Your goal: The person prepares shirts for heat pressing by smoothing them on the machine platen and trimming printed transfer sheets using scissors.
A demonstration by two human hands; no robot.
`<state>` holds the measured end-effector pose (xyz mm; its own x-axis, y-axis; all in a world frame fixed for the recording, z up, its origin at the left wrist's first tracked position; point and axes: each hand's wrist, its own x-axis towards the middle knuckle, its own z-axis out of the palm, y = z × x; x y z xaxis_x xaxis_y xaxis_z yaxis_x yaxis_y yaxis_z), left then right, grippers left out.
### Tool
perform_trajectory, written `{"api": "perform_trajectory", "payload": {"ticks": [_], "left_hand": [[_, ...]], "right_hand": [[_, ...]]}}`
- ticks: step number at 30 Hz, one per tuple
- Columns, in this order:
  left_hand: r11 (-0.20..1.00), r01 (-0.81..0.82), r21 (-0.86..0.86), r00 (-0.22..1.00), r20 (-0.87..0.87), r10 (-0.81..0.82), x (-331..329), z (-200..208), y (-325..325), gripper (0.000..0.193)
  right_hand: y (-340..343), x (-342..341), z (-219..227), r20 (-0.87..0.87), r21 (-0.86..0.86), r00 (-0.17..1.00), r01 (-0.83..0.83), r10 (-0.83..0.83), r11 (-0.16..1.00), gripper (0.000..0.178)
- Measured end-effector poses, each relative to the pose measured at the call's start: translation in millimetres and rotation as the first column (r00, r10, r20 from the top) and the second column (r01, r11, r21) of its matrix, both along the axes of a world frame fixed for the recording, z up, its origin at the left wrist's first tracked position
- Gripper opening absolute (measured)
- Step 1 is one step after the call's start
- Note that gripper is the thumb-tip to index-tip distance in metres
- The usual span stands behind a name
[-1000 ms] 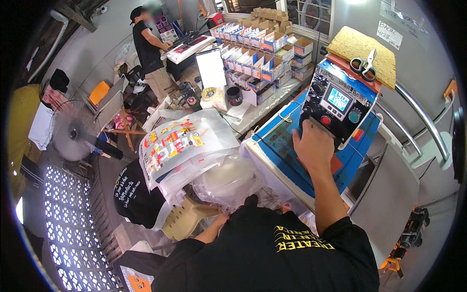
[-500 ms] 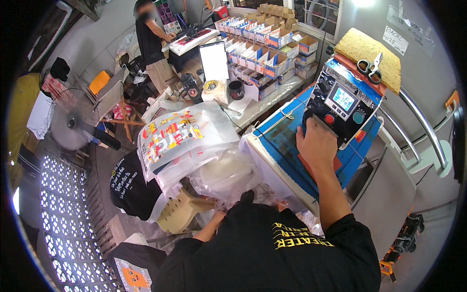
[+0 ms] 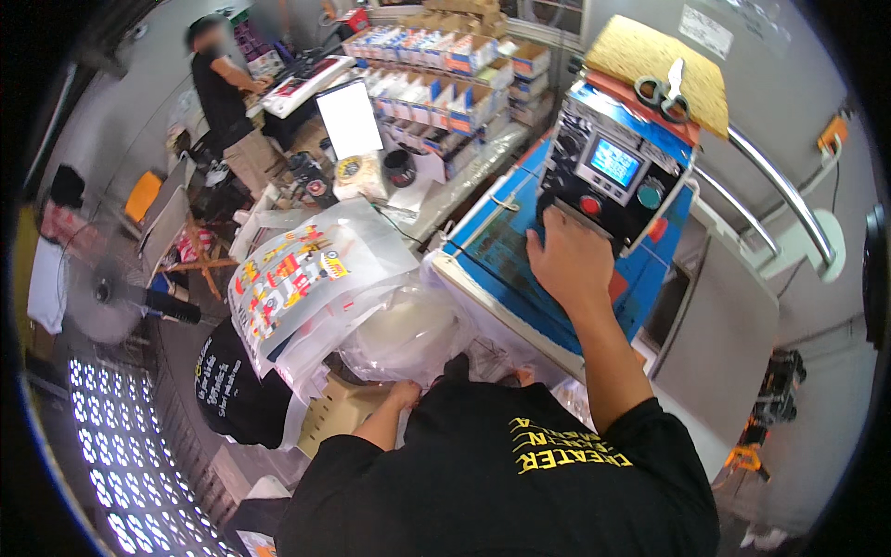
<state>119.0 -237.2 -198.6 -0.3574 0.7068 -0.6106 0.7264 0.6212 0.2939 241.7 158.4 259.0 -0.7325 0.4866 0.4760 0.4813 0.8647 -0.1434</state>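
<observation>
My right hand (image 3: 574, 255) is closed round a dark handle-like bar (image 3: 594, 226) at the lower edge of a black control box (image 3: 613, 167). The box has a lit screen, a red button and a green button. Below it is a blue flat surface (image 3: 497, 246) with a reddish patch beside my wrist. My left hand (image 3: 404, 395) is low, close to a beige slotted plastic piece (image 3: 336, 413) and clear plastic wrapping (image 3: 408, 325); its fingers are hard to make out. Printed translucent sheets (image 3: 297, 278) lie just beyond it.
Scissors (image 3: 666, 95) rest on a yellow pad (image 3: 640, 56) atop the box. Stacked boxes (image 3: 436, 84), a white screen (image 3: 349, 121) and a black mug (image 3: 400, 168) occupy the back bench. A fan (image 3: 104, 292) stands left; another person (image 3: 223, 102) works at the far left.
The whole view has shifted, bringing the bench and box further left and up. My right hand stays at the bar. The other person's hands remain at their table.
</observation>
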Motion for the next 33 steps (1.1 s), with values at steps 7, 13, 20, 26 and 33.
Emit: {"api": "perform_trajectory", "payload": {"ticks": [7, 13, 20, 26, 33], "left_hand": [[0.773, -0.621, 0.131, 0.773, 0.267, 0.575, 40.2, 69.8, 47.8, 0.035], [0.519, -0.698, 0.493, 0.681, 0.234, 0.694, 26.5, 129.5, 68.7, 0.031], [0.369, 0.002, 0.929, 0.988, -0.058, 0.141, -57.1, 300.2, 271.4, 0.012], [0.327, 0.513, 0.794, 0.843, -0.538, -0.014, -109.6, 266.7, 462.0, 0.032], [0.652, 0.112, 0.750, 0.918, 0.172, -0.357, -122.4, 258.1, 544.2, 0.026]], "right_hand": [[0.2, 14.2, 2.1, 0.028, -0.037, 0.999, 0.043, -0.042, 0.998, 0.022], [9.4, 74.2, 4.0, -0.006, 0.048, 0.996, 0.090, -0.090, 0.995, 0.023], [14.4, 149.1, -2.1, -0.002, 0.195, 0.929, 0.362, -0.369, 0.911, 0.031], [20.8, 213.2, -9.5, -0.080, 0.109, 0.730, 0.683, -0.679, 0.722, 0.036], [38.7, 276.9, -39.1, -0.183, 0.097, 0.397, 0.918, -0.899, 0.385, 0.048]]}}
